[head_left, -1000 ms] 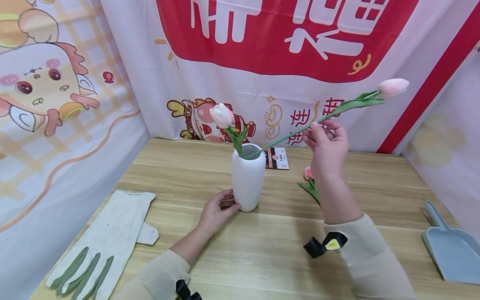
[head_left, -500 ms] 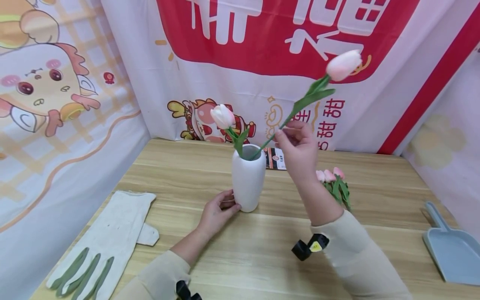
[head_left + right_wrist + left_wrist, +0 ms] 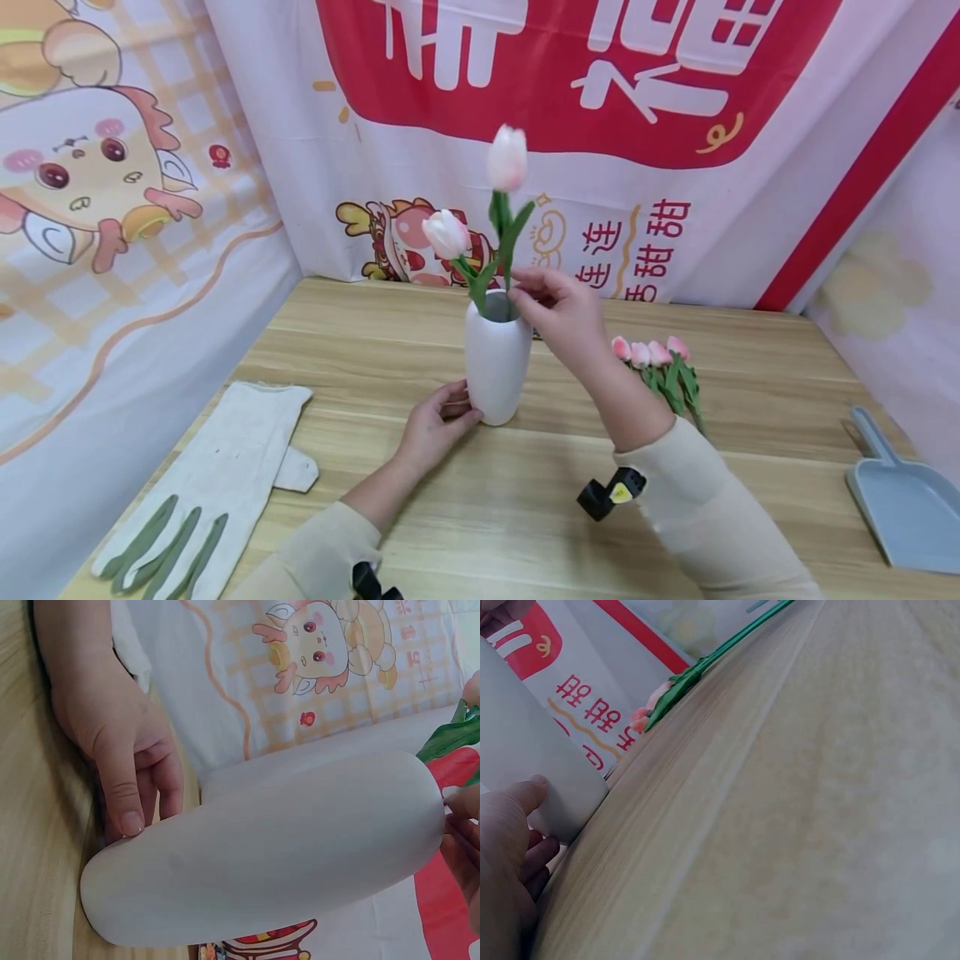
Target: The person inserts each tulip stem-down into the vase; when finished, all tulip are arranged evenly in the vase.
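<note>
A white vase (image 3: 497,371) stands upright on the wooden table in the head view. My left hand (image 3: 435,427) holds its base from the left, thumb in front and fingers curled behind, as the right wrist view of the vase (image 3: 262,851) also shows. At the vase's mouth, my right hand (image 3: 564,321) pinches the green stem of a pale pink tulip (image 3: 508,158). That tulip stands nearly upright, its lower stem hidden inside the vase. Another white-pink tulip (image 3: 447,233) leans left over the rim.
Several pink tulips (image 3: 658,353) lie on the table (image 3: 525,517) to the right of the vase, partly behind the right forearm. White gloves (image 3: 210,467) with green-edged fingers lie at the left. A blue-grey dustpan (image 3: 911,508) sits at the right edge. A printed cloth (image 3: 285,183) hangs behind.
The right hand has moved left and down to the vase's mouth, swinging the tulip from a rightward slant to nearly upright, its stem deeper in the vase. The left hand has stayed at the base.
</note>
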The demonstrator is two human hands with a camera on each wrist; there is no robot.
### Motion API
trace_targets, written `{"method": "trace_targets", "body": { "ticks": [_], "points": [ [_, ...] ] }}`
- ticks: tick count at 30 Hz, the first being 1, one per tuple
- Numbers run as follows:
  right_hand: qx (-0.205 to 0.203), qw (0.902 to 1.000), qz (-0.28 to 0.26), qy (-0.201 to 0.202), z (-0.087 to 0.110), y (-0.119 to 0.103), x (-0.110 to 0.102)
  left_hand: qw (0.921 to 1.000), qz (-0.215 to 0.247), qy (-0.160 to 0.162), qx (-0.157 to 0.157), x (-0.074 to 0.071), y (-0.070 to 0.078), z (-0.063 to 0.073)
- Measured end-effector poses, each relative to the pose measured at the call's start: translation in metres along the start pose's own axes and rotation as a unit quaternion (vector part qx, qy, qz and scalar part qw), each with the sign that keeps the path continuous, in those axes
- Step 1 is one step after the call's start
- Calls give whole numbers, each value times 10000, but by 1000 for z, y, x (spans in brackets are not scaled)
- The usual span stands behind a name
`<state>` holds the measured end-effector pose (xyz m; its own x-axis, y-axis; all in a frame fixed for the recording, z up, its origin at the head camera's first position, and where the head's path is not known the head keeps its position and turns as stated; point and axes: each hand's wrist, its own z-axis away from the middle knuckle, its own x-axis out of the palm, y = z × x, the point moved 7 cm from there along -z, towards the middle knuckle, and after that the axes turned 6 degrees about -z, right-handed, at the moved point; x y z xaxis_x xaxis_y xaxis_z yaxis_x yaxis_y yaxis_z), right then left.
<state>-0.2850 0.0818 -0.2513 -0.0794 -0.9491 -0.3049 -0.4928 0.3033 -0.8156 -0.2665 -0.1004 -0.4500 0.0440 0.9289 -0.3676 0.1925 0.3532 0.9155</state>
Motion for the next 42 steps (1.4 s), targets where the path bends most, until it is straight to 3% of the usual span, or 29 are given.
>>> {"method": "trace_targets", "body": {
  "ticks": [9, 16, 27, 34, 42],
  "points": [
    [151, 9997, 180, -76, 0, 2, 0, 9999, -40, -47, -89, 0, -1, 1],
    [312, 9989, -348, 81, 3, 6, -11, 9999, -4, -72, -137, 2, -2, 0],
    [1090, 9928, -304, 402, 26, 36, -66, 9999, -114, -24, -80, 2, 2, 1],
    [1302, 9880, 61, 827, 51, 74, -107, 9999, -34, -13, -95, 2, -1, 0],
    [1953, 9748, 429, 991, 85, 116, -145, 10000, 36, 17, -80, 2, -2, 0]
  ]
}}
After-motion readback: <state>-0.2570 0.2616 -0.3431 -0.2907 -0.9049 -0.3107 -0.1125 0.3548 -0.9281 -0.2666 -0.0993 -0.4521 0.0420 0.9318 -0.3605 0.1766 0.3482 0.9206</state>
